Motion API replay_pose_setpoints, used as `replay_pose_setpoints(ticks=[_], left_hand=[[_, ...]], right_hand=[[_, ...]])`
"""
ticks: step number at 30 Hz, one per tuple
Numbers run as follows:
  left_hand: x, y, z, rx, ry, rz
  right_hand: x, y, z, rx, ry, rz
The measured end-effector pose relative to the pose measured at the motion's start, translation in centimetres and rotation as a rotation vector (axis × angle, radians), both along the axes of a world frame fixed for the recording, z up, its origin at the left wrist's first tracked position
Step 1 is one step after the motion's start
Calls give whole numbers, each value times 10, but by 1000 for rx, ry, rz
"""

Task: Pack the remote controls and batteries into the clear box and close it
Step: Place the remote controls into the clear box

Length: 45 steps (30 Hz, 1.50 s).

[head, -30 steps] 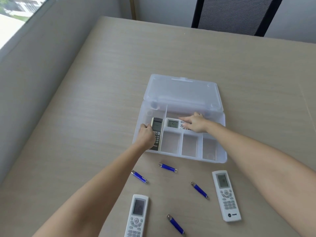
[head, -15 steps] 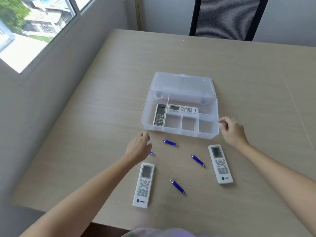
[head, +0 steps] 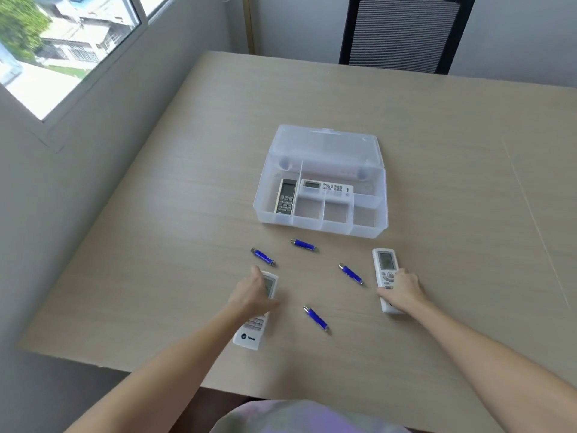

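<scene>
The clear box (head: 268, 215) sits open mid-table, lid (head: 326, 143) folded back. Inside lie a dark remote (head: 285, 195) in the left compartment and a white remote (head: 326, 189) across the back one. Several blue batteries lie in front of the box, such as one battery (head: 303, 245) nearest it and another battery (head: 316, 318) nearest me. My left hand (head: 251, 296) rests over a white remote (head: 252, 329) on the table, fingers curled onto it. My right hand (head: 402, 290) covers the lower half of another white remote (head: 385, 264), fingers wrapping its edges.
The wooden table (head: 187, 182) has its near edge just below my forearms. A black mesh chair (head: 402, 32) stands at the far side. A wall and window (head: 62, 48) run along the left.
Both hands drew back from the box, where they left the dark and white remotes. They came down onto the two white remotes lying near me.
</scene>
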<state>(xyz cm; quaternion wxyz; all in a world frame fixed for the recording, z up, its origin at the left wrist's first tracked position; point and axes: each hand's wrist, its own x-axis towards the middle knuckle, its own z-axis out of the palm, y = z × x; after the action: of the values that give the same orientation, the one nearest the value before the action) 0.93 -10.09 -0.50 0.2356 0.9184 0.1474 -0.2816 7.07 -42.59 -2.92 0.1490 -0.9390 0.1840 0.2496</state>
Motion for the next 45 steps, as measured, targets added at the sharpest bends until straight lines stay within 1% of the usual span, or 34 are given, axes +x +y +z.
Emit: replay_pose_setpoints(ticks=[2,5,8,10,12,14,17,23,25,28,29,32,33,34,37,38,40,42,43,45], left_hand=[[17,4,11,-96,-71,10],[54,5,33,-305,-225,173],[100,3,53,-529,-305,347],[130,1,59,-717,-293,534],[158,-3,62,-839,-274,710],[183,-6,62,-929,-254,841],[214,-5,56,-973,-263,907],[256,20,48,-936,-285,973],[266,31,47,-947,-283,983],[280,41,45,-1029,-260,989],[283,42,45,-1060,-254,976],[289,39,40,-1108,-250,915],[291,36,39,-1122,-249,901],[293,33,37,-1127,-251,886],[298,19,34,-1119,-240,815],[300,13,33,-1097,-230,762],[304,-2,32,-1053,-204,620],[307,-20,31,-999,-130,478],[309,-29,30,-972,-78,423],[311,-43,24,-918,-11,344]], right_hand=[[8,-8,10,133,-10,-135],[25,-25,34,342,-72,-310],[53,-37,62,418,-228,-287],[77,-38,79,556,-311,-306],[104,-31,95,689,-350,-290],[133,-17,105,792,-348,-229],[177,12,105,854,-278,-119],[241,60,64,787,-55,95],[252,66,48,808,5,124],[261,73,32,811,51,155],[262,75,26,757,41,190],[263,79,10,460,-66,384],[262,79,8,432,-65,413],[262,79,8,462,-37,413],[264,71,14,648,96,275],[263,67,17,711,80,185],[261,57,19,810,-41,-48],[255,48,24,928,-101,-278],[251,44,26,972,-95,-339],[246,37,26,1020,-53,-362]])
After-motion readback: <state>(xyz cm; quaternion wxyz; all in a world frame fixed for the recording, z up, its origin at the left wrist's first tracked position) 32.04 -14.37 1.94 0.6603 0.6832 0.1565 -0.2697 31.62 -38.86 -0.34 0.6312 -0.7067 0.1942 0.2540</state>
